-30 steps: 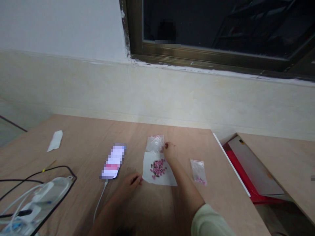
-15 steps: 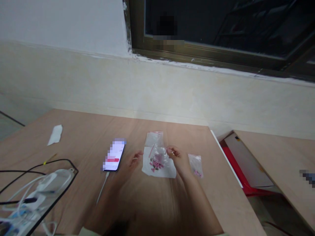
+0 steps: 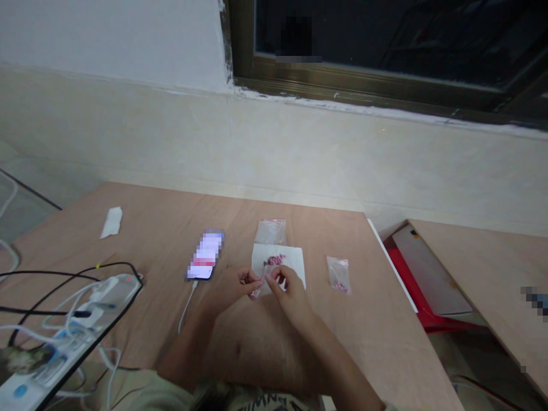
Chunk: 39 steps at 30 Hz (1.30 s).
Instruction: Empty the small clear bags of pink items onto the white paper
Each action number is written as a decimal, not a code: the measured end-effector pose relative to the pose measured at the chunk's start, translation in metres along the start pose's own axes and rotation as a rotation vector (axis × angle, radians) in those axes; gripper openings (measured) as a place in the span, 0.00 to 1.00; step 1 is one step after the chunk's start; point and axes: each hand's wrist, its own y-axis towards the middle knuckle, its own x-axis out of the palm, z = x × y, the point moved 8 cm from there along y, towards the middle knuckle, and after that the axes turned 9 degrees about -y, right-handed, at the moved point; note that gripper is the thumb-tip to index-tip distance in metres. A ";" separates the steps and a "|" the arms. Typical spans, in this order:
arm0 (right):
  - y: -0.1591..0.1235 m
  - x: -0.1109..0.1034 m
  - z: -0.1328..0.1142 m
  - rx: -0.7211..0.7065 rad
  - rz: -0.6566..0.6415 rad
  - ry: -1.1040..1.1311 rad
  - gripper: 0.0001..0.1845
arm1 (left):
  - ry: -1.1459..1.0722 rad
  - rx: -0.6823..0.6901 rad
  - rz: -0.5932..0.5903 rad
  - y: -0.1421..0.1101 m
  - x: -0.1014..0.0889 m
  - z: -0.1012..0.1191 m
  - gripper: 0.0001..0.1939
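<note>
My left hand point(image 3: 236, 286) and my right hand point(image 3: 291, 290) meet over the near part of a white sheet of paper point(image 3: 298, 260). Between them they pinch a small clear zip bag point(image 3: 266, 273), partly hidden by the fingers. A pile of small pink beads point(image 3: 274, 260) lies on the paper just beyond my fingertips. Flat clear zip bags point(image 3: 270, 232) with a red seal line lie at the paper's far edge. To the right, another zip bag point(image 3: 339, 274) holds several pink beads at its near end.
Left of my hands lies a phone point(image 3: 205, 255) with its screen lit and a white charging cable point(image 3: 186, 308). A power strip point(image 3: 113, 291) with tangled cords fills the left front. A scrap of white paper point(image 3: 112, 222) lies farther back. The table's right edge borders a gap with a red object point(image 3: 411, 282).
My right hand has brought a zip bag from the far stack toward me over the beads. My left hand has moved right and now grips the bag too.
</note>
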 end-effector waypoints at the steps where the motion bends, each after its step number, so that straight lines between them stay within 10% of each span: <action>1: 0.000 0.007 -0.006 -0.013 -0.080 0.023 0.08 | 0.021 0.005 0.003 -0.001 0.001 0.004 0.12; 11: 0.021 0.029 -0.001 0.030 -0.329 0.216 0.09 | 0.094 0.028 0.009 0.005 -0.008 0.004 0.12; 17: 0.019 0.030 -0.001 0.064 -0.276 0.170 0.07 | 0.338 0.105 0.208 0.005 -0.033 0.014 0.07; 22: 0.008 0.037 -0.014 0.013 -0.314 0.207 0.05 | 0.416 0.277 -0.025 0.000 -0.005 0.025 0.23; 31: 0.001 0.028 0.014 0.172 -0.230 0.287 0.08 | 0.361 0.188 -0.166 -0.019 0.000 0.021 0.28; 35: 0.000 0.036 0.027 0.193 -0.298 0.382 0.13 | 0.431 0.174 -0.027 -0.018 -0.004 0.016 0.26; 39: 0.016 0.014 0.067 0.195 -0.053 0.162 0.10 | 0.459 0.149 0.069 -0.010 -0.010 0.008 0.24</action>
